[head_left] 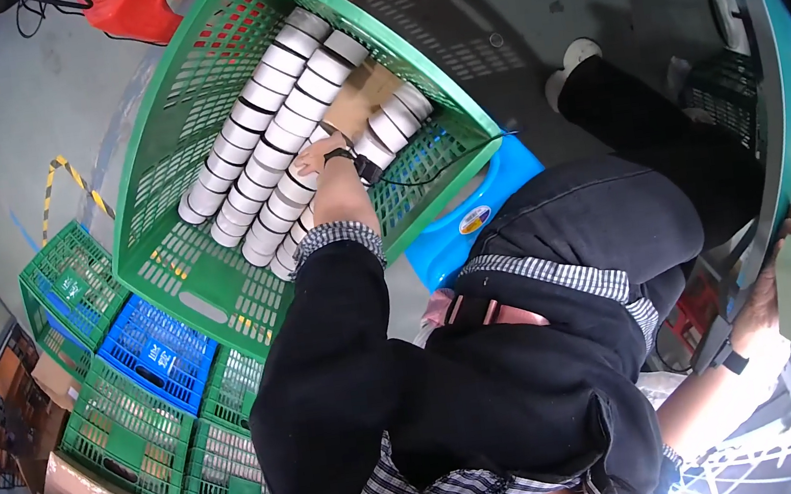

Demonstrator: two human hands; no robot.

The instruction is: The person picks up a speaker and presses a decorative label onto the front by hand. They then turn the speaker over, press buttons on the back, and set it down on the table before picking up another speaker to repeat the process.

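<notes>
Left hand (317,158) reached into the green crate (166,127), fingers resting on the white rolls (268,129) packed in rows; grip hidden, cannot tell. Rolls looked rigid, smooth, fairly light; best pinched across the rim. Right hand (776,274) clasped a teal panel edge (785,199).

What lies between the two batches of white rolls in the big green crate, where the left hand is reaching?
In the head view, a bare brown cardboard sheet separates the long rows of white rolls from the short row; the left hand rests at its near end.
</notes>
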